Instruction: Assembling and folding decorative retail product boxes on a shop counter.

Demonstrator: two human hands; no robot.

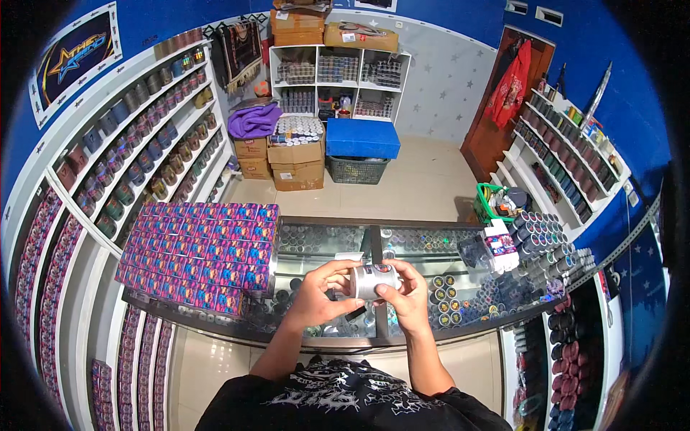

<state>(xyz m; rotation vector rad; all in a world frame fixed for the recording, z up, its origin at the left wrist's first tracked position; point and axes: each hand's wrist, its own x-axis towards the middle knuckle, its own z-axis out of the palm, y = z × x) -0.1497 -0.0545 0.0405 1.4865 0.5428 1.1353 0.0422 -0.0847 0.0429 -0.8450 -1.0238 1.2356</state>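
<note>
A white cylindrical container (366,284) lies on its side between my two hands, above the glass display counter. A small dark and coloured print shows on its upper side. My left hand (320,296) grips its left end, fingers behind and thumb in front. The right end is in my right hand (407,296), its thumb pressed on the front of the wall. Behind the container, a small white piece (349,256) shows near the left fingers; its kind is unclear. Beneath the hands, the glass counter (379,248) holds many small round items.
Stacked colourful boxes (201,248) cover the counter's left part. Dark round-topped containers (535,233) and a green basket (490,201) stand at the right. Shelves of cans (144,136) line the left wall. Cardboard boxes (297,165) and a blue lidded box (363,138) sit beyond the counter.
</note>
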